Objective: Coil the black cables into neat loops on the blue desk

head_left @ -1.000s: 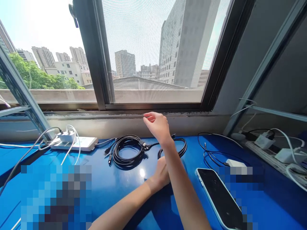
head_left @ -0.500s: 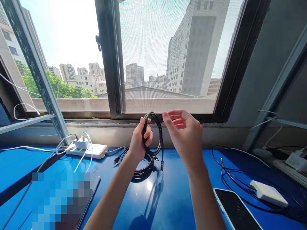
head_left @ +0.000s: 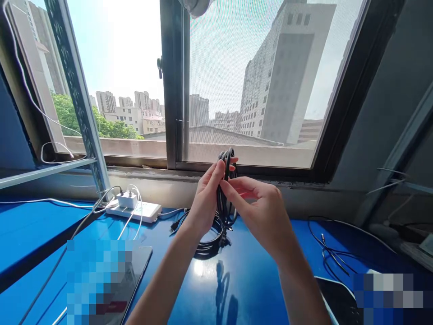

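Observation:
My left hand [head_left: 206, 198] holds a small coiled black cable [head_left: 227, 180] upright above the blue table [head_left: 246, 280], fingers closed round the coil. My right hand [head_left: 260, 207] meets it from the right, thumb and fingers pinching the same coil. Below them a larger black cable coil [head_left: 209, 237] lies flat on the table, partly hidden by my left wrist.
A white power strip [head_left: 135, 208] with plugged chargers and white leads sits at the back left. A dark tablet [head_left: 135, 266] lies front left, a phone [head_left: 334, 298] front right. Loose black wires [head_left: 329, 253] trail at the right. The window sill runs behind.
My left hand has lifted the small coil off the table. My right hand, open a moment ago, has closed onto the coil. The view has tilted upward.

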{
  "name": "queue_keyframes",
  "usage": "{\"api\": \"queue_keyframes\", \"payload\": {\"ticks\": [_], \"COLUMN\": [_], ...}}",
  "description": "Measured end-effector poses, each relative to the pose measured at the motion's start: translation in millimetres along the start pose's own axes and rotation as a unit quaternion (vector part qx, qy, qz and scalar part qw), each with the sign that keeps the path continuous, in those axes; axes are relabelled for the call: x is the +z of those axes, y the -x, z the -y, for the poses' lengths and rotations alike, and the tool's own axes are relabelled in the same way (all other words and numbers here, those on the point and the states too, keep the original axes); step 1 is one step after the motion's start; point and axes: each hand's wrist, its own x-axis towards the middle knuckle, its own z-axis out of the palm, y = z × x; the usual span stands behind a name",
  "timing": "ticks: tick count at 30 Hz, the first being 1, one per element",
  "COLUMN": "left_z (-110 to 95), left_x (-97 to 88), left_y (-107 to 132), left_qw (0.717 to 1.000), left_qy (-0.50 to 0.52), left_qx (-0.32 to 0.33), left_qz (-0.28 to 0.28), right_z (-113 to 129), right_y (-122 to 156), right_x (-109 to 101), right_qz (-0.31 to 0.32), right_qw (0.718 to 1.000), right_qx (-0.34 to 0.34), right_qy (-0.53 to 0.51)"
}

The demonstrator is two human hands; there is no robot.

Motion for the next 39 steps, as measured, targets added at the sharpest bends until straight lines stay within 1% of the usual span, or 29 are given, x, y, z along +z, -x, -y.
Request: {"api": "queue_keyframes", "payload": {"ticks": [2, 3, 5, 8, 9, 11, 13, 15, 17, 19, 20, 22, 24, 26, 28, 31, 32, 33, 34, 35, 37, 38, 39], "left_z": [-3, -5, -12, -22, -26, -32, -40, -47, -54, -60, -61, -63, -63, -63, -64, -68, -70, -71, -73, -74, -76, -76, -75], "left_x": [-6.6, -10.6, -19.2, -32.6, -37.4, -47.6, -58.3, -68.0, -74.6, -77.4, -77.8, -78.3, -80.4, -85.0, -90.7, -95.8, -95.7, -94.7, -93.0, -90.8, -85.9, -83.6, -81.5], "left_y": [-2, -3, -6, -11, -13, -17, -19, -21, -21, -20, -19, -17, -16, -14, -12, -9, -7, -5, -3, -1, 3, 4, 4], "left_qw": [0.993, 0.983, 0.959, 0.936, 0.929, 0.914, 0.909, 0.912, 0.913, 0.914, 0.914, 0.912, 0.906, 0.902, 0.898, 0.89, 0.893, 0.9, 0.91, 0.92, 0.936, 0.942, 0.948], "left_qy": [-0.079, -0.121, -0.181, -0.203, -0.2, -0.181, -0.142, -0.102, -0.078, -0.074, -0.077, -0.093, -0.123, -0.169, -0.222, -0.281, -0.292, -0.302, -0.31, -0.317, -0.32, -0.313, -0.303], "left_qx": [0.086, 0.134, 0.212, 0.254, 0.266, 0.287, 0.287, 0.265, 0.246, 0.234, 0.23, 0.232, 0.246, 0.248, 0.215, 0.124, 0.108, 0.104, 0.111, 0.119, 0.112, 0.101, 0.091], "left_qz": [-0.001, -0.009, -0.048, -0.131, -0.162, -0.22, -0.268, -0.296, -0.315, -0.323, -0.325, -0.325, -0.323, -0.311, -0.314, -0.338, -0.326, -0.297, -0.253, -0.197, -0.091, -0.06, -0.045], "right_z": [-2, -4, -6, -4, -2, 2, 4, 5, 6, 5, 5, 3, 0, -5, -9, -10, -10, -9, -8, -7, -5, -4, -4], "right_y": [-1, -3, -6, -10, -10, -9, -7, -5, -5, -7, -8, -9, -10, -10, -9, -7, -7, -7, -7, -6, -6, -6, -6], "right_x": [-1, -4, -13, -34, -42, -57, -69, -74, -74, -69, -65, -57, -49, -44, -42, -42, -43, -44, -44, -44, -42, -40, -38], "right_qz": [-0.013, -0.026, -0.067, -0.133, -0.138, -0.124, -0.103, -0.105, -0.113, -0.128, -0.142, -0.191, -0.247, -0.291, -0.323, -0.364, -0.377, -0.386, -0.397, -0.405, -0.41, -0.406, -0.4], "right_qw": [0.997, 0.993, 0.979, 0.955, 0.95, 0.947, 0.949, 0.946, 0.942, 0.937, 0.936, 0.935, 0.936, 0.936, 0.934, 0.923, 0.919, 0.915, 0.911, 0.908, 0.908, 0.911, 0.915], "right_qx": [0.035, 0.05, 0.069, 0.063, 0.059, 0.062, 0.079, 0.1, 0.121, 0.137, 0.142, 0.135, 0.112, 0.085, 0.066, 0.056, 0.057, 0.058, 0.058, 0.056, 0.045, 0.039, 0.03], "right_qy": [-0.067, -0.108, -0.182, -0.258, -0.274, -0.289, -0.289, -0.289, -0.293, -0.294, -0.29, -0.267, -0.225, -0.178, -0.138, -0.105, -0.101, -0.098, -0.093, -0.086, -0.067, -0.058, -0.049]}}
